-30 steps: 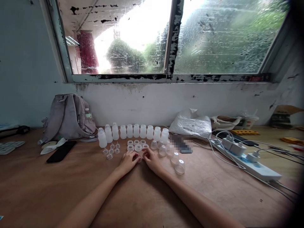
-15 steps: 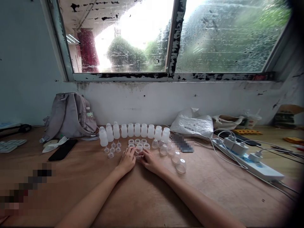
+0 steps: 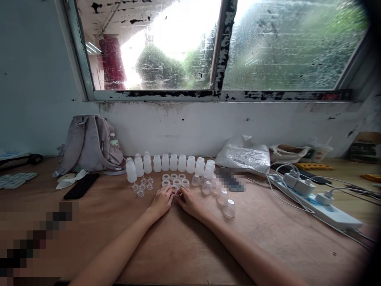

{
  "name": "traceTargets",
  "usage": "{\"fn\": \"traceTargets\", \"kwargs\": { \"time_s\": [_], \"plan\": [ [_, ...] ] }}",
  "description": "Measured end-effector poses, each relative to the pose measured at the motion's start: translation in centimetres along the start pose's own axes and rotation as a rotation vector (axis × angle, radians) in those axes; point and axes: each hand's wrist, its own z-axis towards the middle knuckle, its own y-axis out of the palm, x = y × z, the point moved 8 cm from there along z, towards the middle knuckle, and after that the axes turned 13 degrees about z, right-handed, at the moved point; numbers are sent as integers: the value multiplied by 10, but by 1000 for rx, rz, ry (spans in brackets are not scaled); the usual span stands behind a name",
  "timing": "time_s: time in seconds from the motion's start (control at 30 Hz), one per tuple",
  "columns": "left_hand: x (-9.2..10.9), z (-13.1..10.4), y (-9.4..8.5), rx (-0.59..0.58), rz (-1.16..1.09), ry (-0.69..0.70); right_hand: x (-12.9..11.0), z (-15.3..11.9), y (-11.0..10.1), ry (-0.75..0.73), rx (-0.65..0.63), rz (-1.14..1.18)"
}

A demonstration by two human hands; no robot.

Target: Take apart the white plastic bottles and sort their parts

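Observation:
My left hand (image 3: 162, 200) and my right hand (image 3: 186, 200) meet over the table, fingers bent around a small clear nipple (image 3: 176, 197) and a white ring (image 3: 174, 188), both partly hidden. Several white rings (image 3: 181, 176) lie just beyond my fingers. Behind them several frosted bottles (image 3: 173, 162) stand in a row; those at the left end have tops on. Several clear nipples (image 3: 140, 193) sit left of my left hand. To the right of my right hand, several clear domed caps (image 3: 229, 208) rest on the table.
A grey backpack (image 3: 89, 145) and a black phone (image 3: 81, 186) are at the left. A silver bag (image 3: 244, 155) lies by the wall. At the right is a white power strip (image 3: 336, 212) with chargers and cables. The brown tabletop (image 3: 178, 254) extends toward me.
The view has shifted slightly, moving the scene a little right. My fingers have moved slightly around the small nipple and ring; the other parts stay in place.

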Motion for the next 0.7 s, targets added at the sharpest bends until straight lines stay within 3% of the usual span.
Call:
{"fn": "traceTargets", "kwargs": {
  "time_s": [0.27, 0.47, 0.6, 0.7],
  "plan": [
    [5, -7, -17, 14, -33, 10, 1, 0, -1, 4, 7, -32],
    [-8, -4, -39, 132, -141, -9, 1, 0, -2, 15, 14, -21],
    [-20, 10, -27, 176, -278, -138, 2, -1, -4, 51, 21, 39],
    [-25, 15, -11, 132, -376, -220, 4, -1, -5, 75, 26, 64]
  ]
}}
